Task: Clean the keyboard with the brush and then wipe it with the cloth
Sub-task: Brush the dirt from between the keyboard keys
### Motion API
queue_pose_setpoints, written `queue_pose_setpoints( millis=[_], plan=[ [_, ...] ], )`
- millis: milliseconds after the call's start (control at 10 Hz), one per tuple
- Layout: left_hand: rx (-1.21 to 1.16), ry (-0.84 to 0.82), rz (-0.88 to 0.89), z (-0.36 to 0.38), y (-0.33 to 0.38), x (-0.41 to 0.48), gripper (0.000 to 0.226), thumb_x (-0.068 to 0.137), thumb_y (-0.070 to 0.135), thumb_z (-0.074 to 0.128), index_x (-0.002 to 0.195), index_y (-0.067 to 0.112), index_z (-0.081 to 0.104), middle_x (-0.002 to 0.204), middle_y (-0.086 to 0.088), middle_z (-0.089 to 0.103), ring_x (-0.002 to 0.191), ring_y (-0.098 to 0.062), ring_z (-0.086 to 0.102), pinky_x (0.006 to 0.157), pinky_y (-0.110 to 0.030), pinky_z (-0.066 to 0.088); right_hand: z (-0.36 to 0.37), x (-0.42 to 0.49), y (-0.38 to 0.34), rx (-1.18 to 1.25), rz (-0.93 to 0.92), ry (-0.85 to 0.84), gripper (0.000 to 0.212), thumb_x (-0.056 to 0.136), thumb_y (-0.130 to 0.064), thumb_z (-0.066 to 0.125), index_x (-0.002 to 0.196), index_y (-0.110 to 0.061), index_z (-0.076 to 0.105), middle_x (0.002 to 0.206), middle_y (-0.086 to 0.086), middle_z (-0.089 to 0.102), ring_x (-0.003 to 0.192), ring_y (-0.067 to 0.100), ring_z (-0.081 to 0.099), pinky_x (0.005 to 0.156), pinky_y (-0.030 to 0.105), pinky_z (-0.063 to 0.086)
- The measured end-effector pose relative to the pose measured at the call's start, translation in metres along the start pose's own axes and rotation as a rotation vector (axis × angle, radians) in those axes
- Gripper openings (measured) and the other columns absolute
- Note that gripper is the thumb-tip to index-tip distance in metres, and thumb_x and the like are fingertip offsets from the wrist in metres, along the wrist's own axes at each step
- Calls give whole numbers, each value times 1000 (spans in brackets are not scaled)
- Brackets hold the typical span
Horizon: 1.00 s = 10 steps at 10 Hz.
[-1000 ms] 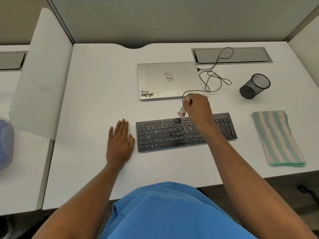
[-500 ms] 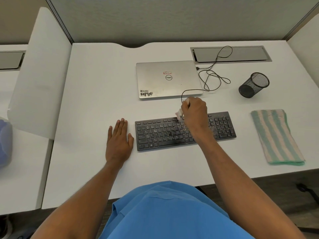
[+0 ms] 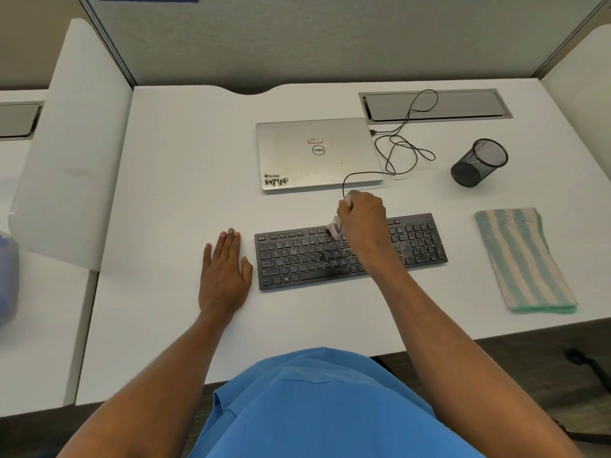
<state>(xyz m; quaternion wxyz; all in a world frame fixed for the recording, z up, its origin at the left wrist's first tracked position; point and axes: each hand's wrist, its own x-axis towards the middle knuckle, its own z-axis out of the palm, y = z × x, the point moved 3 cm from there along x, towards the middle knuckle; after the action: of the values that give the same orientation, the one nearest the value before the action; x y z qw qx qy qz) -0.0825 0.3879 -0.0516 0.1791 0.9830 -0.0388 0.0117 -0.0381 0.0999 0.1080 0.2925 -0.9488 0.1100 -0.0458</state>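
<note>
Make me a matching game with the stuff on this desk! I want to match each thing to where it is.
Things:
1. brush
2. cloth
3. laptop
4. left hand

Places:
A. closed, behind the keyboard
B. flat on the desk, left of the keyboard
C. gripped by the right hand, at the keys
D. folded, right of the keyboard

Right pairs: 1-C, 2-D, 3-A, 4-B.
</note>
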Motion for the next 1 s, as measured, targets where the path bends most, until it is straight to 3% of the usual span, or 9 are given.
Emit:
queue_pose_setpoints(
  millis=[300,400,800,1000],
  plan=[
    [5,-2,2,0,0,0,68,104,36,28,166,9,29,174,-5,25,163,-16,16,134,-43,5,1,-5,1,-10,-2,4,35,100,-18,53,68,-4,56,69,8,62,64,25,62,57,41,53],
    [5,-2,2,-1,0,0,67,104,36,28,166,9,28,174,-5,25,163,-16,15,134,-43,5,-1,-4,2,-55,30,-42,30,99,-14,54,73,0,61,70,11,66,58,17,60,58,37,55],
    [5,9,2,-1,0,1,67,103,36,29,165,8,32,173,-5,27,162,-16,17,133,-44,6,-2,-8,0,-40,-17,5,38,100,-19,52,63,-10,48,66,8,59,63,27,61,55,42,52],
    [12,5,0,0,-1,1,67,104,36,29,166,9,30,174,-5,26,162,-15,16,134,-43,5,-10,-2,6,32,8,15,34,98,-13,52,66,-6,54,66,7,63,61,23,65,54,40,54]
  ],
)
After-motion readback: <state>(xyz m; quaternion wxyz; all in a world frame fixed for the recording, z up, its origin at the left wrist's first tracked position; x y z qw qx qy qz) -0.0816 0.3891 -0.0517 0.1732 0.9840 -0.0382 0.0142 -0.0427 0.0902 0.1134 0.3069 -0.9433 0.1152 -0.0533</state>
